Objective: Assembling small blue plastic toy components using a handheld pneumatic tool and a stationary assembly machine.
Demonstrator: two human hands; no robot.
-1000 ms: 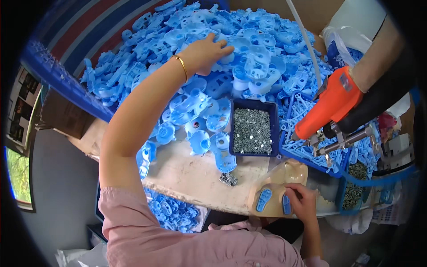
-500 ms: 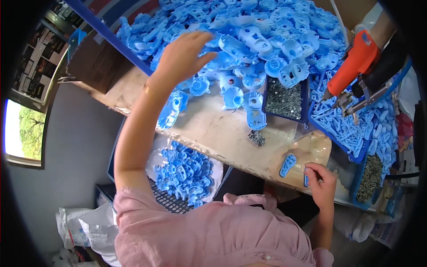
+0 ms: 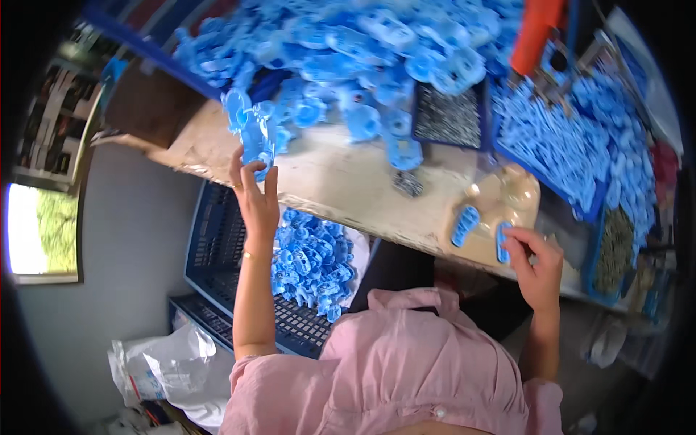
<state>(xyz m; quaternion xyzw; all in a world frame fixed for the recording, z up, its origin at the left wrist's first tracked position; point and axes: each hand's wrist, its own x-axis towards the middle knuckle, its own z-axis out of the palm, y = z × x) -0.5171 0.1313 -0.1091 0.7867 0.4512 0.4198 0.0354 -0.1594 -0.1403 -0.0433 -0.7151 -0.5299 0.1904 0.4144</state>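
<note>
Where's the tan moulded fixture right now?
In the head view, the tan moulded fixture sits right of centre at the near edge of the bench, partly under the right hand.

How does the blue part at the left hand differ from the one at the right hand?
The blue shell at the left hand looks larger than the small piece at the right hand. The shell's outline is uneven and lobed; the small piece is slim and oblong. The small piece sits on the beige holder, the shell away from it. Both are blue.
</note>
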